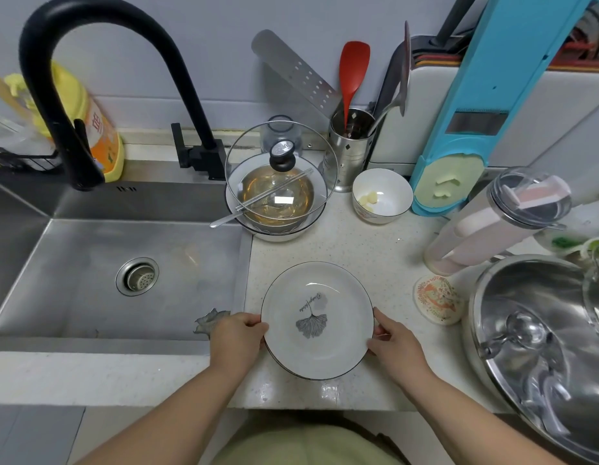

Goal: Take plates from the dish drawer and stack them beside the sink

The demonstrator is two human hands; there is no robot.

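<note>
A white plate (316,318) with a dark rim and a grey leaf print lies on the speckled counter (375,250), just right of the steel sink (90,280). A second dark rim shows under its lower left edge, so it seems to rest on another plate. My left hand (237,337) grips the plate's left edge and my right hand (395,340) grips its right edge. The dish drawer is out of view.
Behind the plate stands a bowl stack with a glass bowl, a tilted glass lid (281,166) and a spoon. A small white bowl (382,195), a utensil holder (350,146), a round coaster (437,300) and a large steel wok (540,347) crowd the right. A black faucet (73,95) arches over the sink.
</note>
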